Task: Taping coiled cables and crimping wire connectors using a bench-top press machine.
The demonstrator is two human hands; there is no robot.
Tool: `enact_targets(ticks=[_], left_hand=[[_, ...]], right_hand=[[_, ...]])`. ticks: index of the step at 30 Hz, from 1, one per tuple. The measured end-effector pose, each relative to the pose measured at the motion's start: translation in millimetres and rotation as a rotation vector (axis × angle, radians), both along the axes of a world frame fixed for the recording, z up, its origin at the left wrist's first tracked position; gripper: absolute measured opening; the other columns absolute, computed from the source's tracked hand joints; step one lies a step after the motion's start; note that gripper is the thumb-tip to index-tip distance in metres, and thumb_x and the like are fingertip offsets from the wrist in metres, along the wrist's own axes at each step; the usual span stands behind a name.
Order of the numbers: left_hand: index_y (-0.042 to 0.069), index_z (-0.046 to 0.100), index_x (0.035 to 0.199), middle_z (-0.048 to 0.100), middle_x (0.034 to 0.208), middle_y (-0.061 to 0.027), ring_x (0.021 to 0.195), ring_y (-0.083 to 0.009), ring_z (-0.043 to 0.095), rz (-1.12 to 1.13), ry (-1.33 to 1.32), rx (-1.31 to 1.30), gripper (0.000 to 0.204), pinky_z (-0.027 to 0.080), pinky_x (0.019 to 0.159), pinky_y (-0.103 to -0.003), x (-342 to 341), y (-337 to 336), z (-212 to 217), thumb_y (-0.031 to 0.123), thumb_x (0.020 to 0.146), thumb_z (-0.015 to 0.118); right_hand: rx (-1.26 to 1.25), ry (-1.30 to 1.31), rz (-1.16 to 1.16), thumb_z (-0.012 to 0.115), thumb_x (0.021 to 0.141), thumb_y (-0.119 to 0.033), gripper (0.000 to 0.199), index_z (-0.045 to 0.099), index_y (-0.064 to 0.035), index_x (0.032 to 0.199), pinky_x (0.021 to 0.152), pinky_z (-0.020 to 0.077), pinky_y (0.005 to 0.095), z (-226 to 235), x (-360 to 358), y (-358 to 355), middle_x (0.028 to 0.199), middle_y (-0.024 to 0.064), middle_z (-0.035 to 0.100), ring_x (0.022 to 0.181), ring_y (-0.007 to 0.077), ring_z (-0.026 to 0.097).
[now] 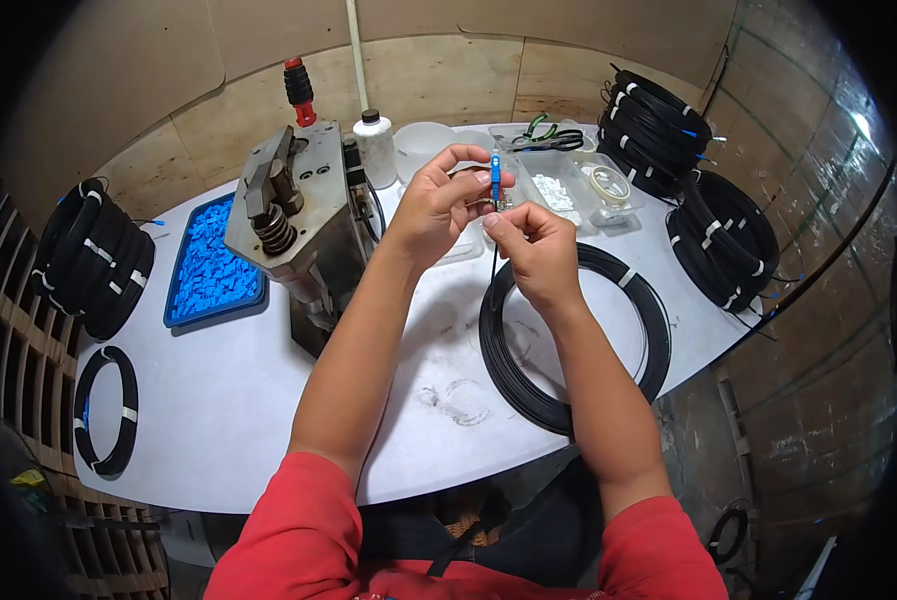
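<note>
In front of me, above the table's middle, my left hand (443, 203) pinches a blue fibre optic connector (496, 170) that stands upright, its tip pointing away. Just below it, my right hand (539, 248) has thumb and forefinger closed on the connector's lower end, where a black cable (495, 258) comes out. The fingertips hide part of that joint. The cable runs down toward a large coil of black cable (659, 335), bound with white tape, which lies flat under my right forearm.
Left stands a metal press (299, 210) beside a tray (174, 322) of small blue parts. Behind are a white bottle (375, 145), a round tub (424, 140), scissors (554, 142) and a clear container (614, 215). Cable coils (649, 125) stack at right, more (94, 255) at left.
</note>
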State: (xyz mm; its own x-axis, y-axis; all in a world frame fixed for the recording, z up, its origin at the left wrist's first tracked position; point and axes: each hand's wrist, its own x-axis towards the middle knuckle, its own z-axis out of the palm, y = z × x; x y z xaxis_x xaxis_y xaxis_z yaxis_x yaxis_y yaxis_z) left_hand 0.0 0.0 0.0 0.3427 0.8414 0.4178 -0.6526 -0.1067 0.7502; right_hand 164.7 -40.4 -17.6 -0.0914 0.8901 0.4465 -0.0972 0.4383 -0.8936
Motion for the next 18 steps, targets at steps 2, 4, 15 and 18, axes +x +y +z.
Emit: enact_targets(ticks=[2, 4, 15, 18], left_hand=[[0.01, 0.057, 0.12, 0.071, 0.111, -0.0167, 0.097, -0.0203, 0.068, 0.003, 0.003, 0.007, 0.027, 0.053, 0.087, -0.036, 0.2, -0.9, 1.0, 0.009, 0.095, 0.068], [0.009, 0.057, 0.119, 0.071, 0.111, -0.0171, 0.096, -0.0204, 0.068, 0.018, 0.015, 0.014, 0.027, 0.053, 0.087, -0.036, -1.1, -1.9, 2.4, 0.009, 0.094, 0.068], [0.007, 0.059, 0.117, 0.072, 0.109, -0.0183, 0.097, -0.0203, 0.068, 0.107, 0.065, 0.043, 0.025, 0.053, 0.091, -0.036, -2.5, -2.8, 4.6, 0.009, 0.093, 0.069], [0.005, 0.063, 0.114, 0.072, 0.109, -0.0174, 0.096, -0.0193, 0.068, 0.089, 0.088, 0.022, 0.022, 0.053, 0.091, -0.035, -3.0, -1.5, 3.9, 0.01, 0.093, 0.07]], right_hand=[[-0.008, -0.01, 0.001, 0.079, 0.091, -0.017, 0.019, 0.07, -0.0027, 0.081, 0.054, 0.033, 0.0201, 0.4, 0.2, -0.6, 0.068, -0.0082, 0.056, 0.062, 0.0005, 0.041], [-0.006, -0.019, 0.0, 0.079, 0.09, -0.017, 0.02, 0.07, -0.0028, 0.081, 0.054, 0.0329, 0.0201, 0.1, 0.4, 0.0, 0.068, -0.0081, 0.056, 0.062, 0.0004, 0.041], [-0.017, -0.027, -0.001, 0.079, 0.09, -0.017, 0.02, 0.069, -0.003, 0.08, 0.054, 0.0327, 0.02, 0.4, 0.1, -0.2, 0.068, -0.0083, 0.056, 0.061, 0.0003, 0.041], [-0.015, -0.027, 0.001, 0.079, 0.09, -0.018, 0.02, 0.069, -0.0026, 0.08, 0.054, 0.0326, 0.0199, 0.4, 1.0, 0.1, 0.067, -0.0085, 0.055, 0.061, 0.0004, 0.042]])
